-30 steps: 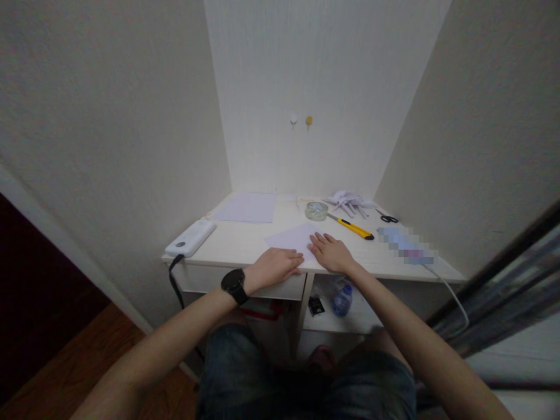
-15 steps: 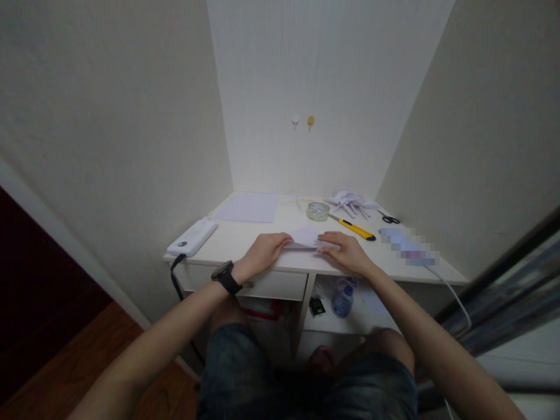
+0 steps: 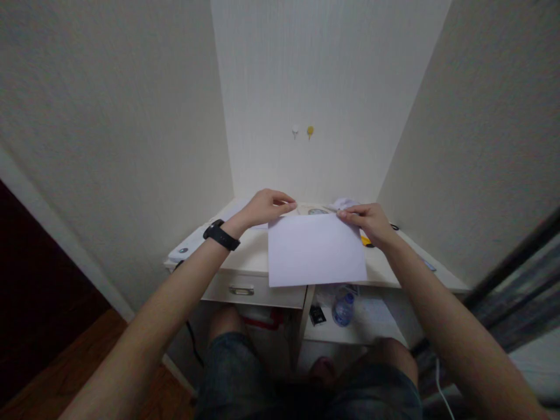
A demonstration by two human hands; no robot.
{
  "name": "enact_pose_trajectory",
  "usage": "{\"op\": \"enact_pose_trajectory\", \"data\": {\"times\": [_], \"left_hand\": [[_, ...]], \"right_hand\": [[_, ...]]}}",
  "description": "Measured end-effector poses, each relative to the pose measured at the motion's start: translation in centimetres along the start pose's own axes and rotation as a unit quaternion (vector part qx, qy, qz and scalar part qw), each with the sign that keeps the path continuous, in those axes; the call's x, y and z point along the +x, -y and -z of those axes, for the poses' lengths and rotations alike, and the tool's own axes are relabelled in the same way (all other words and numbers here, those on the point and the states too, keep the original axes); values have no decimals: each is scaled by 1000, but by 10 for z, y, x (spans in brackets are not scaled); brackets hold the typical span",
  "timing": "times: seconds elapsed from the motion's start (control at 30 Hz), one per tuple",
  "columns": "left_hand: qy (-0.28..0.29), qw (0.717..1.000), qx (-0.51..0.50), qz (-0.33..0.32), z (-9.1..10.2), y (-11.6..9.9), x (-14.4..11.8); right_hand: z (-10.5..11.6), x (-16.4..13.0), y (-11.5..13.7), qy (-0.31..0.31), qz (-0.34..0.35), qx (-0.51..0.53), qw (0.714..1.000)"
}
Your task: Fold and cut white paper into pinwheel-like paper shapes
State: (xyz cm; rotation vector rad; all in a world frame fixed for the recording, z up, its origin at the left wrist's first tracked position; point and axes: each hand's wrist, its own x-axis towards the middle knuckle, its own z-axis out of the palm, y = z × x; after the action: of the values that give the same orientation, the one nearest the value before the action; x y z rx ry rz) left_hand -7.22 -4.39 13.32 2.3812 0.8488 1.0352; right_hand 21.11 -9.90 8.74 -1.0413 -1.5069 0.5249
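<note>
Paper is held spread, pinched by the right hand; the left hand's grip cannot be told; even support seems needed.

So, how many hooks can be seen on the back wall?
2: a white hook on the back wall, and a yellow hook just right of it.

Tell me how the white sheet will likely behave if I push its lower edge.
The white sheet will probably flex, since it looks thin like paper. It's likely light: the right hand pinches it near a top corner. It may swing, as no hand steadies its lower edge.
</note>
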Motion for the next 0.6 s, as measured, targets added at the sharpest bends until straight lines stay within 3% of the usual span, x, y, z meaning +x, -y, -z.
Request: {"op": "enact_pose_trajectory", "data": {"times": [0.13, 0.23, 0.4, 0.6], "left_hand": [[147, 988, 46, -24, -13, -6, 26], [212, 977, 24, -9, -36, 10, 40], [230, 970, -59, 45, -68, 52, 50], [140, 985, -70, 67, -88, 79, 56]], "right_hand": [[-16, 2, -10, 31, -31, -18, 999], [-30, 0, -29, 17, -57, 13, 998], [-41, 3, -62, -11, -161, 114, 980], [-53, 3, -88, 31, -278, 258, 925]]}}
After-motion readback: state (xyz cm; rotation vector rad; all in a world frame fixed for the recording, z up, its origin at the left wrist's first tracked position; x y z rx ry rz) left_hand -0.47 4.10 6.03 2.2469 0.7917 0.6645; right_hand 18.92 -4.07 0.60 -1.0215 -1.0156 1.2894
